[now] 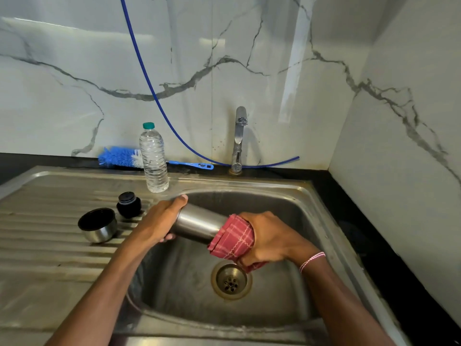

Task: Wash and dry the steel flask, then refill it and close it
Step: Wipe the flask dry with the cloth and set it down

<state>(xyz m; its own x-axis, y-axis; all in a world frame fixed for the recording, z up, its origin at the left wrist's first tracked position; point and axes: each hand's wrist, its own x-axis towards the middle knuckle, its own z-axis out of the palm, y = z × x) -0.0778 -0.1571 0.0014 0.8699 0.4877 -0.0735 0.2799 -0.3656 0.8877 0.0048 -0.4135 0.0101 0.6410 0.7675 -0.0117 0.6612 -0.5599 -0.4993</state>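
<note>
The steel flask (pixel 199 224) lies nearly level over the sink basin (pixel 287 211). My left hand (pixel 159 222) grips its left end, thumb on top. My right hand (pixel 270 239) grips a red checked cloth (pixel 233 239) wrapped round the flask's right end, which is hidden by the cloth. On the draining board stand the flask's steel cup lid (pixel 98 224), mouth up, and its black stopper (pixel 129 204). A clear plastic water bottle (pixel 153 159) with a green cap stands upright at the basin's back left corner.
A steel tap (pixel 239 138) rises behind the basin; no water runs from it. A blue bottle brush (pixel 119 157) lies along the wall, and a thin blue hose (pixel 154 96) hangs down past it. The drain (pixel 231 280) sits below the cloth. Black counter runs on the right.
</note>
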